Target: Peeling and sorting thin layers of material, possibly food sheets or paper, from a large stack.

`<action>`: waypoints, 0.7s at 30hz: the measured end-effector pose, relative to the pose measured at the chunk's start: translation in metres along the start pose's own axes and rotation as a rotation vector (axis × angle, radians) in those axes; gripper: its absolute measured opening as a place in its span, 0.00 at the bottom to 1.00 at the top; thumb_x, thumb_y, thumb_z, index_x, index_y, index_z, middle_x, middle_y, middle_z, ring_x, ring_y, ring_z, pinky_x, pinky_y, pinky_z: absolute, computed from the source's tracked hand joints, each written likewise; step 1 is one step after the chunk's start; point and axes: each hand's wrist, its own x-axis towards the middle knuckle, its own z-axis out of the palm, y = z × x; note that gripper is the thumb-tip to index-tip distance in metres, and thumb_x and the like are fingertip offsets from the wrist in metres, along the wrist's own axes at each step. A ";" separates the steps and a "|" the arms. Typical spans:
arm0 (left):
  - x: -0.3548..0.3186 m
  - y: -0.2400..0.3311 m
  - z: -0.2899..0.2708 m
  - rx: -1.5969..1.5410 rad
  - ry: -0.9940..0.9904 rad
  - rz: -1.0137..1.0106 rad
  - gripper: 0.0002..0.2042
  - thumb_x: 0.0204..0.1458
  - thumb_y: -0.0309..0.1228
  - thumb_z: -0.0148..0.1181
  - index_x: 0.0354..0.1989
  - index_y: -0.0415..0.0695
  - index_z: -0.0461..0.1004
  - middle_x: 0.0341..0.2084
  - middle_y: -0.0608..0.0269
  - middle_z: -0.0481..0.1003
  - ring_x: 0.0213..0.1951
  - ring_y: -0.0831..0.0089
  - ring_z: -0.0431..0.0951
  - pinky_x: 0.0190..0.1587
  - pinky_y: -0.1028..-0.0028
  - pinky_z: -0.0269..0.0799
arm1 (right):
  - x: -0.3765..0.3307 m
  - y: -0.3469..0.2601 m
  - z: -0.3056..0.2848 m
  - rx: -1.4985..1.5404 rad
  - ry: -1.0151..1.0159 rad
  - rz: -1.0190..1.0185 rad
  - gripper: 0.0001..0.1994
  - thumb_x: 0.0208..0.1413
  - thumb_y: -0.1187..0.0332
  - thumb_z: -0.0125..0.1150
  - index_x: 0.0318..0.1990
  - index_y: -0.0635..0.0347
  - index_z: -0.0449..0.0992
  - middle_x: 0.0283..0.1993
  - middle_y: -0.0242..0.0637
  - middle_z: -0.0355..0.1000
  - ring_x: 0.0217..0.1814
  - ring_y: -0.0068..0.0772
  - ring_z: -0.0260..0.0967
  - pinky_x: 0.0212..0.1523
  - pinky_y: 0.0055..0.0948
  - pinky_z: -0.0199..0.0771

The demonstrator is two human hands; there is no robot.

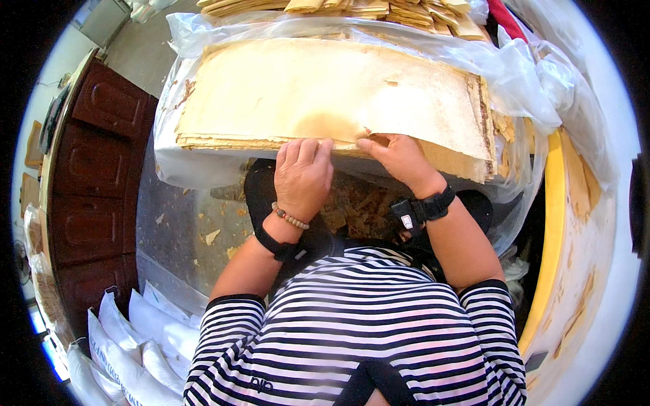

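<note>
The stack of thin sheets, the largest thing in view, lies straight in front of the person, its long side facing near; the sheets are pale yellow-tan, with a brighter patch at centre and right. Its right edge is ragged and brown, its left edge uneven, and at near right lower layers show beyond the top sheet. Crumpled clear plastic lies beneath and around the stack; the support under it is hidden. A dark red-brown cabinet with panelled doors stands at left. The floor is grey. At right is a pale board with a yellow edge. White sacks lie at near left, and a pile of similar sheets at the far side. The left hand has its fingers pressed together, tips at the stack's near edge; the thumb's hold cannot be told. The right hand has thumb and forefinger drawn together at that edge, just right of the left; whether they pinch the sheet cannot be told. Beads circle the left wrist. Tan scraps litter the floor.
</note>
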 end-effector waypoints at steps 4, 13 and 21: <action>-0.004 -0.004 0.004 0.028 0.002 0.027 0.17 0.45 0.27 0.62 0.47 0.47 0.77 0.39 0.62 0.70 0.46 0.62 0.71 0.53 0.62 0.66 | 0.009 0.008 0.001 0.156 -0.008 0.112 0.18 0.57 0.58 0.64 0.45 0.65 0.79 0.39 0.36 0.78 0.40 0.25 0.70 0.44 0.26 0.70; -0.005 -0.011 0.014 0.079 -0.024 0.082 0.16 0.45 0.26 0.60 0.46 0.48 0.76 0.38 0.62 0.69 0.46 0.62 0.71 0.53 0.63 0.67 | 0.013 -0.004 -0.021 0.316 -0.091 0.139 0.15 0.59 0.60 0.64 0.44 0.64 0.80 0.41 0.30 0.77 0.42 0.21 0.69 0.47 0.21 0.67; -0.006 -0.018 -0.001 0.010 -0.031 0.068 0.18 0.45 0.26 0.59 0.48 0.46 0.75 0.46 0.60 0.71 0.52 0.60 0.70 0.59 0.61 0.64 | -0.004 -0.015 -0.015 0.742 -0.089 0.236 0.19 0.64 0.57 0.55 0.50 0.66 0.73 0.50 0.41 0.74 0.53 0.39 0.72 0.56 0.39 0.71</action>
